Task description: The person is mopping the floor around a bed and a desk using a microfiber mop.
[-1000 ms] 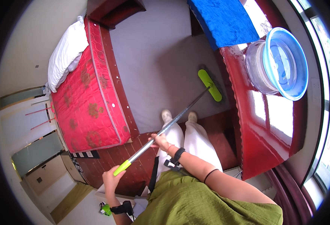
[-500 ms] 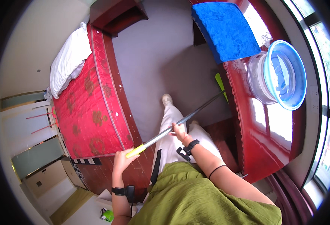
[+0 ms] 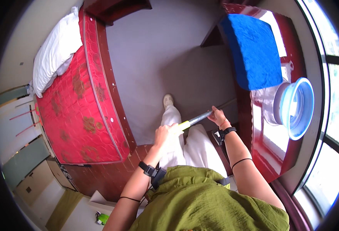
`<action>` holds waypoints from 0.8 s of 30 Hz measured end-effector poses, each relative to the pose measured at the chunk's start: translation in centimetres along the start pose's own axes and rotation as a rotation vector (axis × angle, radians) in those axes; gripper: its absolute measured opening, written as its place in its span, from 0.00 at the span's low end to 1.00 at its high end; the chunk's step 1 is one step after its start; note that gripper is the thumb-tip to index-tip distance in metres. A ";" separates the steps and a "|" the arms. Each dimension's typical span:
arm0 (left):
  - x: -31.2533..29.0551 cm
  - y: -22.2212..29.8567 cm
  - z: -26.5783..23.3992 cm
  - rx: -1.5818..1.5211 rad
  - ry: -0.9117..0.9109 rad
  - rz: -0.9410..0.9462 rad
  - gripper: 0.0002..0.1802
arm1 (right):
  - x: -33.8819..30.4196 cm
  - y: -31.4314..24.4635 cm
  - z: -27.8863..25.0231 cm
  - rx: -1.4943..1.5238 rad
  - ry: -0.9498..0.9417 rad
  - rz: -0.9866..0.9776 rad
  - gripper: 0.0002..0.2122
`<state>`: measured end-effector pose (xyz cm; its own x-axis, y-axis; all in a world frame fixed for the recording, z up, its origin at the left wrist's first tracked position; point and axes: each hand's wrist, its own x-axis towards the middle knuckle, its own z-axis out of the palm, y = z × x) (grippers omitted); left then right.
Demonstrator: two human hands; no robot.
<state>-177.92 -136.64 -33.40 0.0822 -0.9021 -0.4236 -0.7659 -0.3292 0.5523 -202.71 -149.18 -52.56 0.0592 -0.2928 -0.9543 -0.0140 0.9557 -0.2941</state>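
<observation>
I hold a long silver pole with a yellow grip [image 3: 184, 125] slantwise in front of my legs. My left hand [image 3: 167, 135] is closed around the yellow end, at about thigh height. Further along, my right hand [image 3: 218, 116] is wrapped round the metal part [image 3: 201, 118]. Beyond that hand the pole runs away to the right, toward the underside of the red table [image 3: 262, 154]. Its far end is hidden there.
A bed with a red patterned mattress [image 3: 77, 115] and white pillow [image 3: 57, 54] lies left. On the glossy table are a folded blue cloth [image 3: 254, 50], a clear tub [image 3: 265, 104] and a blue basin [image 3: 307, 111]. A dark red cabinet [image 3: 115, 9] stands beyond the grey floor [image 3: 150, 54].
Both hands have moved right with the pole, and it has slid further under the table. The bright green piece at its far end has gone out of sight. My view has shifted.
</observation>
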 end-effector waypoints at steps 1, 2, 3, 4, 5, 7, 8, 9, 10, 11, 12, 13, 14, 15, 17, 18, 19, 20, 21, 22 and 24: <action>0.9 -0.7 -0.9 0.005 -0.007 0.038 0.10 | 0.1 -0.8 0.8 -0.010 -0.015 0.040 0.11; 1.3 -1.2 -1.9 -0.011 -0.006 0.025 0.10 | 0.1 -1.2 2.0 -0.029 -0.009 0.048 0.11; 1.4 -1.8 -3.1 0.012 0.021 0.025 0.10 | 0.2 -1.3 3.7 -0.011 0.025 0.053 0.11; 1.5 -2.6 -4.5 0.040 0.050 0.022 0.10 | 0.0 -1.5 5.8 0.008 0.055 0.055 0.11; 1.7 -3.7 -5.8 0.095 0.043 0.036 0.10 | -0.1 -1.6 7.5 -0.020 0.033 0.065 0.11; 1.0 -5.5 -11.0 0.046 0.015 -0.032 0.15 | -1.2 -1.0 12.2 -0.023 -0.002 0.092 0.11; 0.1 -7.1 -12.9 0.044 0.038 -0.107 0.17 | -1.9 -0.6 14.8 0.012 -0.042 0.122 0.11; -1.1 -8.4 -15.0 -0.017 0.047 -0.225 0.20 | -2.7 0.0 17.5 0.003 -0.113 0.128 0.11; -2.4 -9.7 -17.1 0.013 0.072 -0.251 0.18 | -3.1 0.6 20.2 -0.041 -0.150 0.154 0.12; -3.1 -10.1 -19.7 -0.015 0.062 -0.315 0.19 | -3.1 1.7 22.3 -0.039 -0.192 0.109 0.11; -4.3 -10.6 -22.0 0.009 0.046 -0.381 0.19 | -4.6 2.1 25.2 -0.046 -0.240 0.087 0.14; -6.1 -11.3 -24.0 0.049 0.062 -0.462 0.18 | -6.4 2.2 28.3 -0.025 -0.286 0.109 0.14; -7.0 -11.3 -25.8 0.062 0.091 -0.473 0.17 | -6.7 2.9 30.2 -0.012 -0.342 0.151 0.14; -8.0 -11.1 -27.5 0.053 0.092 -0.534 0.17 | -7.8 3.4 32.1 0.019 -0.433 0.149 0.14; -9.9 -11.6 -29.1 0.050 0.178 -0.541 0.17 | -9.3 3.3 35.0 0.050 -0.444 0.210 0.11; -10.4 -12.0 -29.3 0.037 0.216 -0.542 0.18 | -10.0 2.9 35.8 0.069 -0.417 0.240 0.09; -9.9 -11.9 -29.5 0.040 0.217 -0.549 0.18 | -9.7 2.8 35.8 0.067 -0.422 0.245 0.09; -8.8 -11.8 -29.7 -0.008 0.156 -0.547 0.18 | -9.3 2.4 35.5 0.076 -0.383 0.248 0.08; -7.8 -11.7 -29.8 -0.057 0.095 -0.542 0.19 | -8.8 2.0 35.0 0.085 -0.342 0.251 0.08; -6.6 -12.1 -29.4 -0.055 0.089 -0.537 0.19 | -8.1 1.4 34.6 0.074 -0.270 0.237 0.07; -5.1 -13.1 -27.9 -0.079 0.122 -0.445 0.20 | -7.3 0.1 33.3 0.037 -0.229 0.192 0.08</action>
<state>-150.49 -135.52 -18.46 0.4698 -0.6932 -0.5467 -0.5886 -0.7075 0.3912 -169.94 -145.97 -43.91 0.2824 -0.0957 -0.9545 -0.0105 0.9946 -0.1028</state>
